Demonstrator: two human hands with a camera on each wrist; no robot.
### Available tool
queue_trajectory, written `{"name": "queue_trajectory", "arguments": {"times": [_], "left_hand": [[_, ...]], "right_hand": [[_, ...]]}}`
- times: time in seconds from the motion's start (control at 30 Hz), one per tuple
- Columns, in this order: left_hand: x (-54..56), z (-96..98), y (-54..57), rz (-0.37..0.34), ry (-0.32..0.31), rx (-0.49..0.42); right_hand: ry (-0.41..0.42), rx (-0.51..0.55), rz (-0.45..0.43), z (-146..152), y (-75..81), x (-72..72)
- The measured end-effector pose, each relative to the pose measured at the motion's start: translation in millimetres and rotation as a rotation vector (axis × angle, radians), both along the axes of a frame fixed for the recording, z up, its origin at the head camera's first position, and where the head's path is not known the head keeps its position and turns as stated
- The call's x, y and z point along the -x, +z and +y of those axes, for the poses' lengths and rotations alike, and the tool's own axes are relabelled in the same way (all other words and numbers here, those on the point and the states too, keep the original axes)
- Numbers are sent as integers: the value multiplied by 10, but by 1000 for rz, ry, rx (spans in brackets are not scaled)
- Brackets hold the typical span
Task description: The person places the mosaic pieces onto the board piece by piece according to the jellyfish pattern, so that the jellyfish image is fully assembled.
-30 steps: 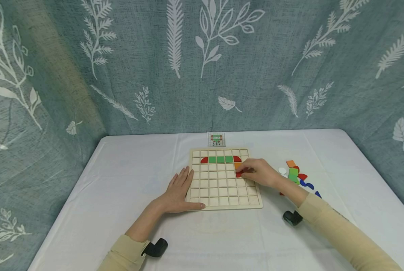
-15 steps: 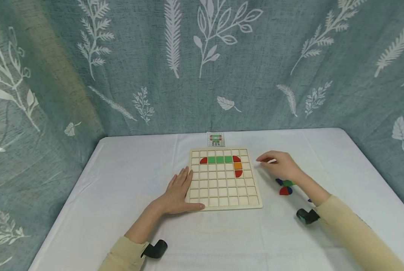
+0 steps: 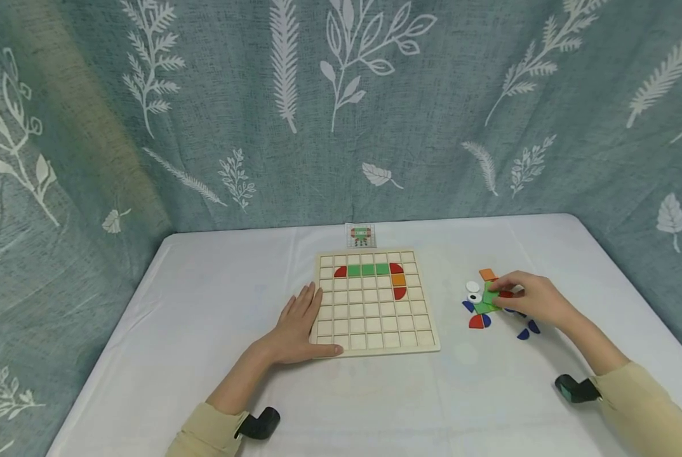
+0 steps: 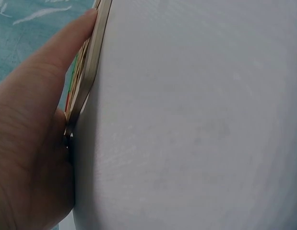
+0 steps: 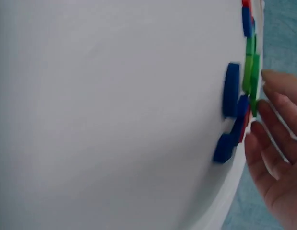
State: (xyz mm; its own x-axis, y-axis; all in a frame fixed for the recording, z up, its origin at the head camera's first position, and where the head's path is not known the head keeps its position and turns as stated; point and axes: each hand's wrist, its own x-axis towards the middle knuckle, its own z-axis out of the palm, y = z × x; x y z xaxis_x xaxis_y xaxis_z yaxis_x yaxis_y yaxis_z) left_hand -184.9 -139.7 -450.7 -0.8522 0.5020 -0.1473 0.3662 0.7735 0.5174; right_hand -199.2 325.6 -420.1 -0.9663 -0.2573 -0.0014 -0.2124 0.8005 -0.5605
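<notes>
My left hand (image 3: 295,329) lies flat with spread fingers on the left edge of a wooden grid board (image 3: 380,350), its thumb over the front edge. On the board sit a row of green squares (image 3: 367,270), a red quarter-round piece (image 3: 340,272) at each end of it, an orange square (image 3: 397,280) and another red quarter piece (image 3: 399,293). To the right, my right hand (image 3: 532,297) is over a heap of loose pieces, loosely bent fingers at a green piece (image 5: 255,86). In the right wrist view, its fingertips are right beside that piece's upper face.
A small pattern card (image 3: 361,236) lies behind the board. Around the heap are an orange square (image 3: 487,274), white discs (image 3: 473,287), a red piece (image 3: 475,322) and several blue pieces (image 3: 523,334). White cloth (image 3: 249,266) covers the table; a leaf-patterned curtain (image 3: 307,178) hangs behind.
My right hand has let go of the red quarter piece on the board and moved right to the heap of pieces. The left hand stays on the board's edge.
</notes>
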Motion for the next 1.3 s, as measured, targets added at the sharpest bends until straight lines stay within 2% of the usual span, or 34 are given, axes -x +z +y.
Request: {"name": "queue_trajectory", "arguments": {"times": [0.3,0.7,0.8,1.0,1.17,1.3], "left_hand": [[10,1,-20,0,-2,11],[-8,-3,-3,4,-1,1],[-6,3,-15,14,-2,3],[-2,5,-10,6,2,12],[-2,9,-7,4,0,19],[-10,8,2,3,3,16]], "right_hand": [[68,17,32,2,-66,-43],[61,51,25,-141,-41,41],[60,99,8,-286,-22,94],[108,238,-24,-707,-11,223],[178,319,-48,-1085,-56,308],[269,318,-45,-1352,-88,355]]}}
